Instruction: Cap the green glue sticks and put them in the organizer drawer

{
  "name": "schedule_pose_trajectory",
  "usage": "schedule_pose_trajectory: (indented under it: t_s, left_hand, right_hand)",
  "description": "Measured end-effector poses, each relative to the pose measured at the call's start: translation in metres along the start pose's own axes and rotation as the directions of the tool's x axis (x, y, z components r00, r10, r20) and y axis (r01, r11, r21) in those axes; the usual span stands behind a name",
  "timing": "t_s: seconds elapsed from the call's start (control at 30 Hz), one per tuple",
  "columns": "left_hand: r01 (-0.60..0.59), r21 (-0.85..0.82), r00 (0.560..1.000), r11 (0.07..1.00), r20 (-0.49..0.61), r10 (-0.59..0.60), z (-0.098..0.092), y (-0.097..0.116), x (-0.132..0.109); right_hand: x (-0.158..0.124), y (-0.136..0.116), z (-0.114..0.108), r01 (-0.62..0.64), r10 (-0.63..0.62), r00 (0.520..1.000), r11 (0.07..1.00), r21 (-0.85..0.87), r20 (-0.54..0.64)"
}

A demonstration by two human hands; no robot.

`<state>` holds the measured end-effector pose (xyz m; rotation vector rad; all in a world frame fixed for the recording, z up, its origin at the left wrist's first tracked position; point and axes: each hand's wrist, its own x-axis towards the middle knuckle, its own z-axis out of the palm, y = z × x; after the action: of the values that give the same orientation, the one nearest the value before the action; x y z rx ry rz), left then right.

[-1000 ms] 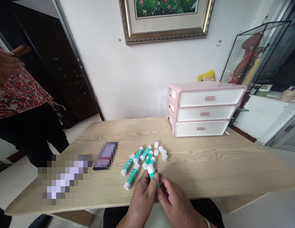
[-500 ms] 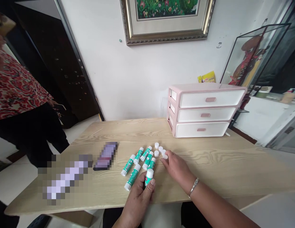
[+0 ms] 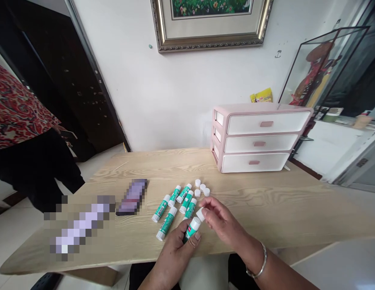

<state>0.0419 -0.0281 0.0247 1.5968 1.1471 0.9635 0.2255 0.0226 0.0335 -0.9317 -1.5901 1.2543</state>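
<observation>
At the lower middle of the frame, the left hand (image 3: 177,246) is wrapped round a slim green-and-white plastic tube (image 3: 192,228), its white end tilted up towards the right. By that end, the right hand (image 3: 222,222) pinches a small round white cap (image 3: 200,214) between thumb and fingers, with a silver-coloured bracelet (image 3: 264,262) on its wrist; whether cap and tube touch, I cannot tell. Half a second ago this right hand was reaching farther up the pale wood-grain table (image 3: 260,213); it has come back with the cap, so the work seems to have turned from fetching to lining up the two pieces. The near edge of the table runs right under both hands, leaving little margin towards the bottom of the frame. Just beyond, six loose green-and-white tubes (image 3: 166,224) crowd the left hand's far side, and four loose white caps (image 3: 202,187) sit near the centre. The widest stretch for moving lies right of the right hand. Two pixel-blurred purplish oblong shapes (image 3: 133,197) take up the left. Farther back, a pink-and-white plastic drawer unit (image 3: 260,143) and a white wall (image 3: 160,100) bound the reach
</observation>
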Motion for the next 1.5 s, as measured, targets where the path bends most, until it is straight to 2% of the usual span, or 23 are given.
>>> schedule_pose_trajectory:
  t_s: [0.23, 0.37, 0.63, 0.87, 1.03, 1.13, 1.3, 1.43, 1.5]
  left_hand:
    - [-0.004, 0.004, 1.0, 1.0, 0.011, 0.004, -0.004, 0.003, -0.003]
    - [0.003, -0.037, 1.0, 0.999, 0.017, -0.002, -0.003, 0.001, -0.005]
    - [-0.01, -0.11, 0.999, 0.994, 0.043, 0.015, -0.002, 0.004, -0.006]
    - [0.03, -0.171, 0.999, 0.985, -0.026, -0.035, 0.004, -0.003, -0.008]
    - [0.069, -0.238, 0.995, 0.969, -0.054, -0.084, 0.007, 0.01, -0.008]
    - [0.095, -0.208, 0.979, 0.973, -0.159, -0.129, 0.003, 0.019, -0.01]
    - [0.104, -0.164, 0.958, 0.981, -0.247, -0.143, -0.001, 0.016, -0.015]
    - [0.104, -0.184, 0.948, 0.977, -0.279, -0.153, -0.002, 0.006, -0.015]
    - [0.108, -0.161, 0.951, 0.981, -0.271, -0.149, -0.003, 0.002, -0.014]
  right_hand:
    - [-0.01, -0.003, -0.002, 0.096, -0.091, 0.993, 0.993, -0.065, 0.074]
    - [-0.013, -0.009, -0.006, 0.13, -0.124, 0.991, 0.985, -0.114, 0.059]
    - [-0.02, -0.013, -0.001, 0.133, -0.118, 0.986, 0.982, -0.132, 0.117]
    - [-0.026, -0.015, 0.013, 0.164, -0.143, 0.982, 0.968, -0.19, 0.123]
    - [-0.038, -0.016, 0.018, 0.19, -0.164, 0.974, 0.966, -0.173, 0.155]
    - [-0.04, -0.011, 0.012, 0.122, -0.111, 0.989, 0.985, -0.119, 0.099]
    - [-0.026, 0.006, -0.002, 0.016, -0.029, 0.99, 0.996, -0.091, -0.136]
    - [-0.01, 0.018, -0.008, -0.029, -0.018, 0.986, 0.962, -0.27, -0.168]
    - [-0.003, 0.02, -0.007, 0.021, -0.085, 0.986, 0.916, -0.401, -0.142]
